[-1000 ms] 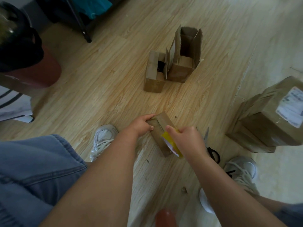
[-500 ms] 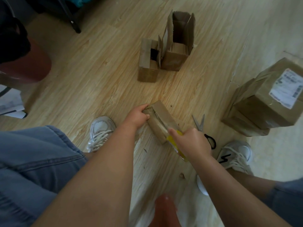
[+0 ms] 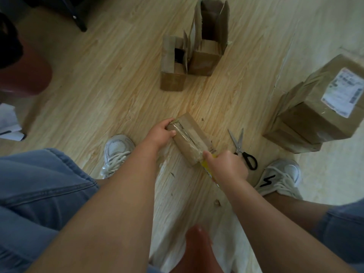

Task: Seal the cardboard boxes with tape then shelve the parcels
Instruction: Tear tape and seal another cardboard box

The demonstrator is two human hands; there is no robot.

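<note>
The left hand (image 3: 160, 133) grips the far end of one small cardboard box (image 3: 192, 141) lying on the floor at centre frame. The right hand (image 3: 226, 167) clutches one yellow tape roll (image 3: 208, 171) at the box's near end. One pair of scissors (image 3: 243, 152) lies just right of them. Two open boxes (image 3: 203, 62) stand touching at upper centre, and at least two taped parcels (image 3: 315, 111) are stacked at the right edge.

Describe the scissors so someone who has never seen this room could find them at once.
Start at the wooden floor, at the small box the left hand grips. Just right of it, beside the right hand holding the yellow tape roll and ahead of the right shoe, lie the scissors. Among brown cardboard, they alone are metal: silver blades slightly parted, black handles.
</note>
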